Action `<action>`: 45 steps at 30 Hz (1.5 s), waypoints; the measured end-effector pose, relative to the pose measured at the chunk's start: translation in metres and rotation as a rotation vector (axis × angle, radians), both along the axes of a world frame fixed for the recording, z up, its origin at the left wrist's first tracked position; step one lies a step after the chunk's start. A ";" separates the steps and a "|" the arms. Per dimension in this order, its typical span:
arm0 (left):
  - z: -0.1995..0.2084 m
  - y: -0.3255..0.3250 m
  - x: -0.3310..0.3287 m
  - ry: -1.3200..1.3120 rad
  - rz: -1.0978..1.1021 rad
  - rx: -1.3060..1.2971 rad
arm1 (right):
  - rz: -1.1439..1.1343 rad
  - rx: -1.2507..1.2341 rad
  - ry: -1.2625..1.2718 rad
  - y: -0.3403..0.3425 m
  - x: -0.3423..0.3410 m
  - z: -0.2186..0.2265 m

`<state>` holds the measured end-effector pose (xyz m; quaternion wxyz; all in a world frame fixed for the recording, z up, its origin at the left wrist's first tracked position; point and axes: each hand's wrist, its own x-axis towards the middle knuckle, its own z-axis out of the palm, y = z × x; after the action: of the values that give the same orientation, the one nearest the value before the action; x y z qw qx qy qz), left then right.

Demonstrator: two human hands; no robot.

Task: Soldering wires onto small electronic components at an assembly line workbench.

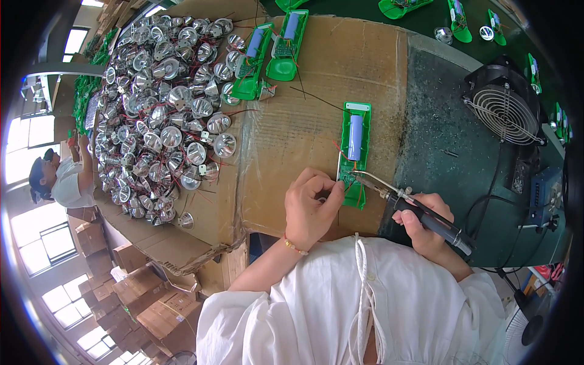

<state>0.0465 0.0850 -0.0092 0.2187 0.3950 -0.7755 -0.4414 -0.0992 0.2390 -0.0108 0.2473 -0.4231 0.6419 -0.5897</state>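
Green housing (354,152) lies lengthwise away from the body. Left hand (311,207) pinches a wire at its near end. Right hand (426,225) grips soldering iron (420,214), tip there too.

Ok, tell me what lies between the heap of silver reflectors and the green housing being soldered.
In the head view, only bare brown cardboard lies between the reflector heap and the green housing, crossed by a thin dark wire.
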 end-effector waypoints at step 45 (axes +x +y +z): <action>0.004 -0.004 0.002 -0.033 -0.049 0.014 | -0.221 -0.010 -0.311 0.014 -0.002 -0.006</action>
<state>0.0488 0.0812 -0.0051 0.1924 0.3845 -0.7853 -0.4455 -0.1009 0.2525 -0.0165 0.2752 -0.2552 0.6357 -0.6746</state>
